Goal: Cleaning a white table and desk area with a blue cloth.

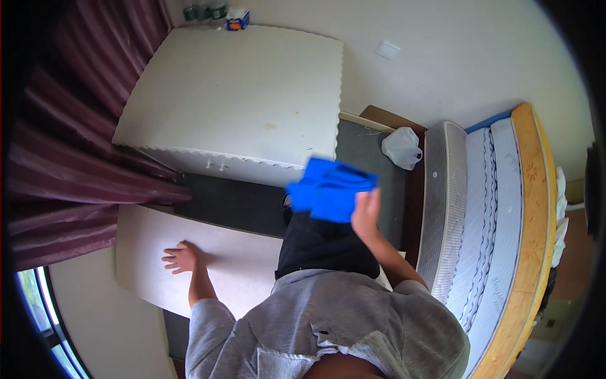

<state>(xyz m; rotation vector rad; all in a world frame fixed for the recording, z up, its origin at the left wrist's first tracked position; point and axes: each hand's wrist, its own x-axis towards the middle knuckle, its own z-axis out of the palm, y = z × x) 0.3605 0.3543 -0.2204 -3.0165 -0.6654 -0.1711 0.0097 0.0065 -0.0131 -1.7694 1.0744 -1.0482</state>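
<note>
My right hand (367,213) grips the near right corner of a folded blue fabric item (331,196), perhaps a bag or cloth. It is raised over my lap and slightly blurred, so its exact kind cannot be told. My left hand (182,258) lies with spread fingers on the pale board top of a long low bench (246,265), beside me to the left. Nothing is in that hand. In front of me stands a table with a white, scallop-edged cover (227,94), marked by a few small stains.
Purple curtains (85,142) hang along the left, touching the table cover. Plastic bottles (203,13) and a blue box (237,20) stand at the table's far edge. A white plastic bag (402,148) sits near several mattresses (492,199) standing on edge at right.
</note>
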